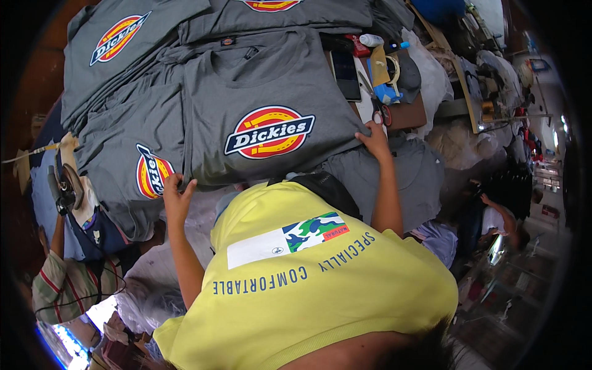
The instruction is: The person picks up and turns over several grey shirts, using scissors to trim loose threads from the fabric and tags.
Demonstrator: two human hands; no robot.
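Observation:
A grey T-shirt (pixel 271 80) with a red, yellow and dark blue printed emblem lies spread out before me, its neckline away from me. My left hand (pixel 177 196) pinches its near left corner between thumb and fingers. At the right edge, my right hand (pixel 375 139) grips the cloth the same way. Left of it lies another grey shirt (pixel 123 123), its emblem partly covered. More grey shirts (pixel 160 37) with the same print are stacked behind. A plain grey garment (pixel 410 176) hangs under my right forearm.
Beyond my right hand are scissors (pixel 386 115), a dark phone (pixel 345 75), a tape roll (pixel 393 70) and a white bottle (pixel 370 40). At left, a person in a striped shirt (pixel 77 283) stands by an iron (pixel 73 185). Another person (pixel 498 219) works at far right.

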